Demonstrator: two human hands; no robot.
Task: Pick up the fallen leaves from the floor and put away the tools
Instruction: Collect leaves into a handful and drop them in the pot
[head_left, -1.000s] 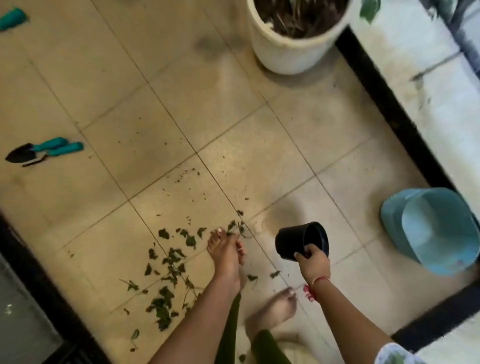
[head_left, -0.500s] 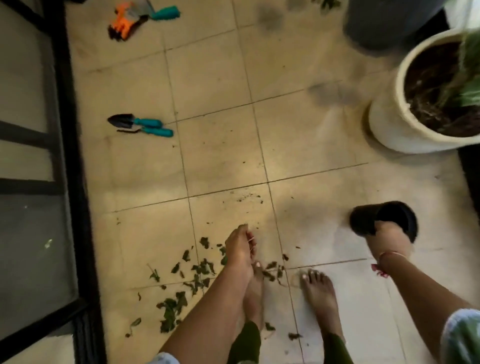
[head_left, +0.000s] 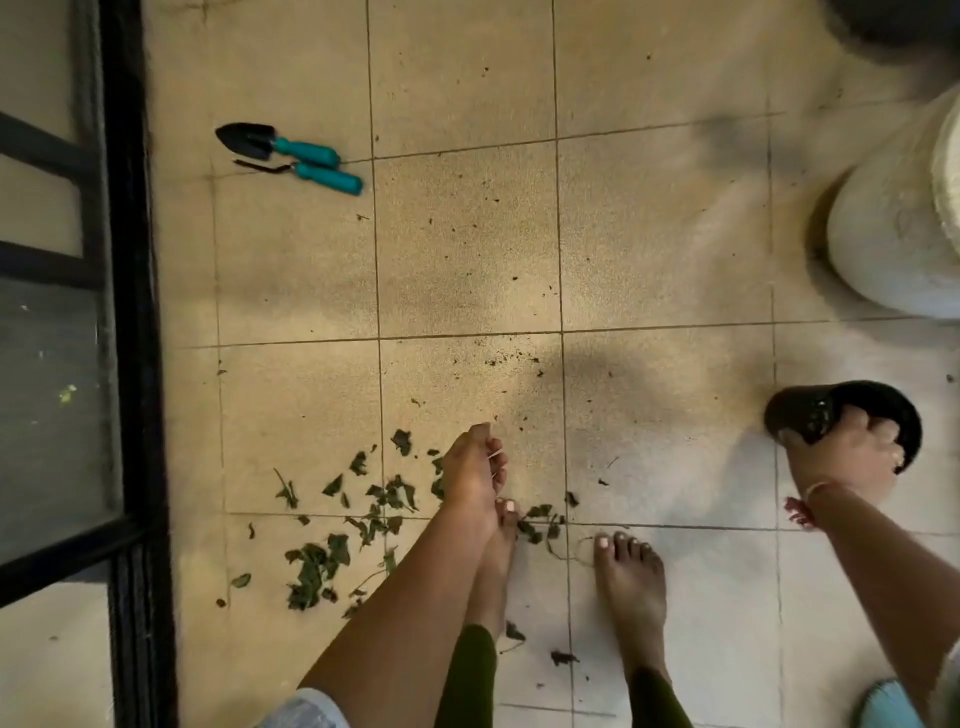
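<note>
**A:** Which containers are there, nearest first?

**B:** A pale blue rim (head_left: 883, 699) pokes in at the near right corner, and its inside is out of view. A little farther, the right grip (head_left: 852, 457) curls round the mouth of a small black pot (head_left: 810, 415), which is tipped on its side. The fingers are hooked over the rim. The inside is too dark to tell what it holds. Far right stands a big white planter (head_left: 893, 234), blurred, its top cut off by the frame.

**A:** And the left grip?

**B:** The left grip (head_left: 475, 467) hangs over the leaves with its fingers curled in together. I cannot tell whether it pinches anything.

**A:** The floor and the room?

**B:** The floor (head_left: 467, 260) is beige tile speckled with soil crumbs. The fallen leaves (head_left: 322, 561) lie scattered at the near left, beside and between the bare feet (head_left: 631, 582). A black-framed glass door (head_left: 130, 364) runs along the left side.

**A:** How many of each?

**B:** There are two feet, three containers and two tools. The tools lie far left, well apart from the leaves. A black-bladed trowel (head_left: 249, 137) lies just beside a thin-pronged tool (head_left: 327, 179), and both have teal handles. The leaves are too many to count.
</note>
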